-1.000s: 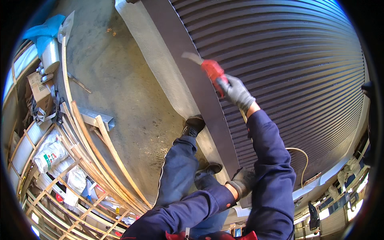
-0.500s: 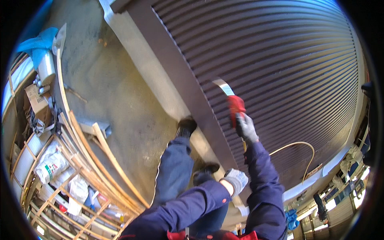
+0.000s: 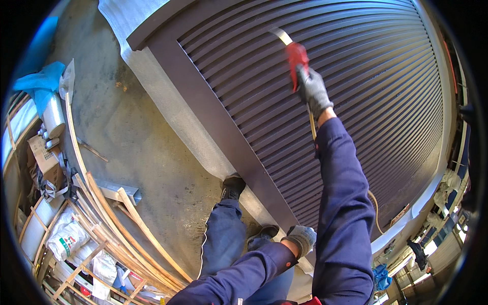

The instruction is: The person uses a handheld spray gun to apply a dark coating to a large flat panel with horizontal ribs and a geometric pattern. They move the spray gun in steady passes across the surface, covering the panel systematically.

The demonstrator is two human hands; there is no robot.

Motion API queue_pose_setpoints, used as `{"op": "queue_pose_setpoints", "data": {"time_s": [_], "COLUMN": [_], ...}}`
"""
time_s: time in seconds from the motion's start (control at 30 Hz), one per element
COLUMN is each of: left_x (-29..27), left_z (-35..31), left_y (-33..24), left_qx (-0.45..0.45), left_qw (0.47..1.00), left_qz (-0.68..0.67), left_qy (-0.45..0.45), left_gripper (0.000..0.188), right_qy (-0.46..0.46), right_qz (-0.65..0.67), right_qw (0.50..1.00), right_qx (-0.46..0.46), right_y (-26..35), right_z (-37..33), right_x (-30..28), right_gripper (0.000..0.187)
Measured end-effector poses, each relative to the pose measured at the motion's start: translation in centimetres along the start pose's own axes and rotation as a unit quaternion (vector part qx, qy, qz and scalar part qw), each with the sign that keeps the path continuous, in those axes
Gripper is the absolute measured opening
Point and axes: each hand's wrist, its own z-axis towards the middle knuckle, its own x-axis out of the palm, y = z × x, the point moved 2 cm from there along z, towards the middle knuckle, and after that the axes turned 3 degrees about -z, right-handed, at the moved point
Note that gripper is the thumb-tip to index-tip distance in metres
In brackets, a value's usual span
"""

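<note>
My right hand point(image 3: 314, 91), in a grey glove, reaches out over a large dark brown slatted panel point(image 3: 376, 107). It is closed around a red air tool point(image 3: 297, 60) with a curved silver tip; a pale hose point(image 3: 312, 124) runs back from it. The tool is slightly blurred, and its tip is over the slats; whether it touches them I cannot tell. My left hand point(image 3: 301, 239), gloved in grey and white, is curled near the panel's lower frame edge by my knee. Its fingers are partly hidden, and what they hold, if anything, does not show.
Pale sheeting point(image 3: 168, 101) lies under the panel, and my shoe point(image 3: 233, 187) is at its edge. Long wooden strips point(image 3: 114, 216) and a metal channel point(image 3: 114, 190) lie at left. Beyond are a cardboard box point(image 3: 44, 155), white bags point(image 3: 66, 239) and a blue-wrapped roll point(image 3: 53, 117).
My right arm has stretched farther out, carrying the red air tool up and away across the slats. The view has shifted, showing more of the panel's far corner. My left hand stays curled near the frame.
</note>
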Motion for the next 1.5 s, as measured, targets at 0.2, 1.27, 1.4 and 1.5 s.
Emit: {"op": "queue_pose_setpoints", "data": {"time_s": [0.2, 1.27, 1.4, 1.5], "left_x": [-3.3, -0.4, -2.5, -3.4], "left_z": [-0.7, -0.6, -0.9, -1.4], "left_y": [0.3, 2.3, 1.8, 1.5], "left_qx": [-0.001, -0.010, -0.017, -0.016], "left_qw": [1.000, 0.992, 0.999, 1.000], "left_qz": [0.012, -0.105, -0.033, -0.013], "left_qy": [0.025, -0.069, -0.018, 0.002], "left_gripper": [0.024, 0.030, 0.029, 0.029], "right_qy": [0.063, -0.066, -0.218, -0.273], "right_qz": [-0.106, -0.121, 0.089, 0.195], "right_qw": [0.987, 0.984, 0.972, 0.940], "right_qx": [-0.101, -0.111, 0.009, 0.061], "right_y": [3.1, 13.8, 5.3, -2.4], "right_z": [1.3, 5.2, 9.0, 9.1], "right_x": [3.7, 14.7, 3.3, -5.5], "right_gripper": [0.048, 0.051, 0.058, 0.053]}}
